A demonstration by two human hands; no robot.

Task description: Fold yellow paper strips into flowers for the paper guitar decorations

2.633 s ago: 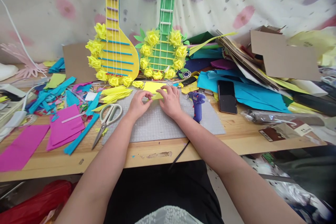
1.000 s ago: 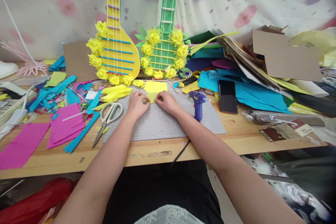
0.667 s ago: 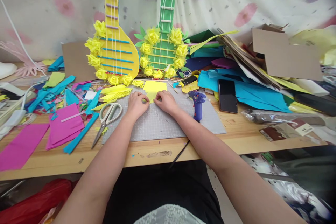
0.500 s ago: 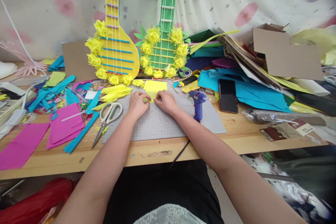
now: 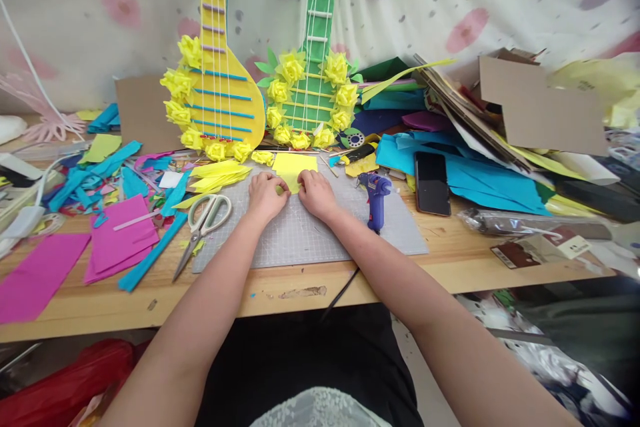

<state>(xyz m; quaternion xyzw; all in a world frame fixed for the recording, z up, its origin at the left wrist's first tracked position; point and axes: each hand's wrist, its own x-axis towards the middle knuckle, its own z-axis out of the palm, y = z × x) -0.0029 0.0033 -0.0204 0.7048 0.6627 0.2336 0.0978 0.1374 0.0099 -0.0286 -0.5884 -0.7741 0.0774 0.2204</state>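
Observation:
Over the grey cutting mat (image 5: pixel 300 233), my left hand (image 5: pixel 268 196) and my right hand (image 5: pixel 317 193) are close together with curled fingers. Between them shows a small piece of yellow crepe paper (image 5: pixel 293 183), pinched by the left fingers; the right fingertips are closed at its other side. Just behind lies a yellow paper sheet (image 5: pixel 296 163). Scissors (image 5: pixel 202 225) with pale handles rest left of my left hand. A blue glue gun (image 5: pixel 376 201) stands on the mat to the right.
Two paper-flowered instruments, one yellow (image 5: pixel 230 100) and one green (image 5: pixel 313 97), lean at the back. Yellow strips (image 5: pixel 220 177), magenta sheets (image 5: pixel 123 233) and coloured scraps lie left. A phone (image 5: pixel 433 183), blue paper (image 5: pixel 495 180) and cardboard (image 5: pixel 540 107) lie right.
My hands have shifted slightly, the left fingers moving a little right over the yellow piece. The whole view has drifted slightly. Other things lie as before.

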